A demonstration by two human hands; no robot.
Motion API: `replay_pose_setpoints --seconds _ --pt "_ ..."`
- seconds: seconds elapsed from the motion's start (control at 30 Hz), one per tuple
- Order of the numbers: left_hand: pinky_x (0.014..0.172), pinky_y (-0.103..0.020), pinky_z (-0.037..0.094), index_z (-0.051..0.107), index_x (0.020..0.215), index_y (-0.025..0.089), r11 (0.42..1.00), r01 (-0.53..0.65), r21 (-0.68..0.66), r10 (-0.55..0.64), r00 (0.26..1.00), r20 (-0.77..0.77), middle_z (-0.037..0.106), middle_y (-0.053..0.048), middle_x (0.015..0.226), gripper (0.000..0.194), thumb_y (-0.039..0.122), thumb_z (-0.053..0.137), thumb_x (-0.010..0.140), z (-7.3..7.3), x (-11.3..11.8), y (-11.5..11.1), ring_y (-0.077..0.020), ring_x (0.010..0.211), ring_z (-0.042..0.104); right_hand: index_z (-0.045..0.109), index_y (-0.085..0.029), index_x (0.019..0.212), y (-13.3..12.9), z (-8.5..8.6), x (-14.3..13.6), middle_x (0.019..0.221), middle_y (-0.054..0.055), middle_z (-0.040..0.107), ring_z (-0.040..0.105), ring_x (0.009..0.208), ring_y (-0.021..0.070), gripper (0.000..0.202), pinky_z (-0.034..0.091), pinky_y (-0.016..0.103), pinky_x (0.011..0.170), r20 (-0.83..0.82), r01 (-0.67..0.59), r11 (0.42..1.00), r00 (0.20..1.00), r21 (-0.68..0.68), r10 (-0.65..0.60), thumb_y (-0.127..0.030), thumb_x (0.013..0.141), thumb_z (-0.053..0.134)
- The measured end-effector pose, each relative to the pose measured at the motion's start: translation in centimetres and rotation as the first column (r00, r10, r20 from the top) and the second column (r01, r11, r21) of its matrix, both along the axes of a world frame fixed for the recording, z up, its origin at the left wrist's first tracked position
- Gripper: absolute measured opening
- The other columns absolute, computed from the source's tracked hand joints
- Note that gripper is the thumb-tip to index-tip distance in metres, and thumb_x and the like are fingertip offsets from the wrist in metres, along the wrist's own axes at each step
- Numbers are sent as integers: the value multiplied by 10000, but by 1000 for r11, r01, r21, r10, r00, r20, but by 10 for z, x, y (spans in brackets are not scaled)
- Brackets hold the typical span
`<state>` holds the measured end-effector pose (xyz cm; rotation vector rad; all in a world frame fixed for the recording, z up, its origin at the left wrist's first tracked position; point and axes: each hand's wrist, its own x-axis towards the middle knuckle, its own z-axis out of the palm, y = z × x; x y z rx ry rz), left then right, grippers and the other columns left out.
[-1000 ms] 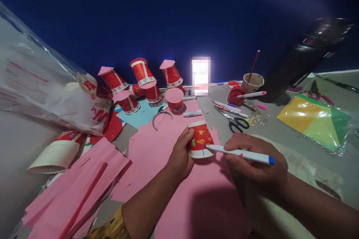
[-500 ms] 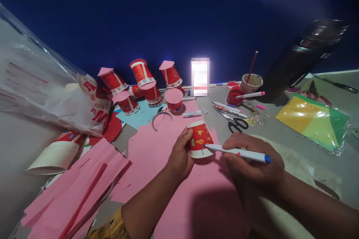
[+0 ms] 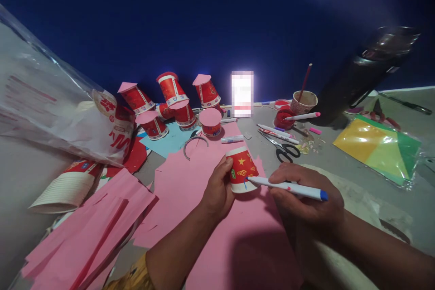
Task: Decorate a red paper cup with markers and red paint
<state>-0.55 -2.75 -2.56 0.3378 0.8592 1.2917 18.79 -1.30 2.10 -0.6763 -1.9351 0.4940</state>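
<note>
My left hand (image 3: 219,186) is closed around the left side of a red paper cup (image 3: 244,167), which is tilted and has its wide white rim facing down. The cup carries a gold star, gold swirls and a small green mark. Blue ink strokes show on its white band. In my right hand (image 3: 307,192) is a white marker (image 3: 288,186) with a blue end, pinched between thumb and fingers. Its tip touches the cup's lower part, by the blue strokes. Large pink paper (image 3: 210,244) lies beneath both hands.
Decorated red cups (image 3: 178,88) with pink paper tops stand at the back left. Black-handled scissors (image 3: 287,150) and several markers lie right of centre. A black flask (image 3: 360,77), a glossy plastic packet (image 3: 380,149), stacked cups (image 3: 64,190) and a plastic bag (image 3: 68,108) flank the work area.
The marker tip has shifted very slightly on the cup, and the blue strokes look a little fuller. Both hands keep their hold; the whole view has drifted slightly.
</note>
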Motion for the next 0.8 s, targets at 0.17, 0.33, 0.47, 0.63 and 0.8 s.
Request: replay_pose_setpoints --seconds 0.17,0.33,0.47,0.63,0.8 --pt "947 -458 583 697 1101 151 1000 -15 -22 15 1000 -4 787 -124 1025 452 471 827 811 0 0 0 -311 950 764 737 -232 907 -1 2 -1 745 20 812 776 628 186 77 631 264 616 16 61 998 998 12 -61 -176 937 693" --pt "1006 -455 568 709 1104 147 999 -31 -33 33 998 52 785 -117 1022 408 443 806 840 0 -1 1 -289 952 763 723 -255 902 -4 2 -1 746 10 811 777 616 184 95 642 263 633 26 134 991 991 13 -134 -216 975 676" --pt "1004 -450 570 720 1077 141 999 -37 -16 38 996 76 780 -118 1001 384 428 807 838 2 0 2 -293 959 763 715 -271 928 -5 -1 -1 761 -5 812 781 630 180 70 630 251 617 0 141 989 990 54 -141 -216 969 703" --pt "956 -439 588 724 1056 129 1000 -10 6 10 999 44 790 -140 1006 404 447 816 824 4 2 1 -284 915 760 718 -263 922 -5 0 0 743 2 809 774 610 185 75 633 260 616 9 128 991 992 45 -129 -200 960 706" --pt "970 -443 586 727 1073 145 1000 -15 -16 16 999 38 791 -126 1009 387 440 806 835 2 1 0 -297 959 766 716 -256 920 -5 3 -2 754 0 813 775 607 177 80 641 253 640 6 123 992 992 33 -123 -188 957 694"
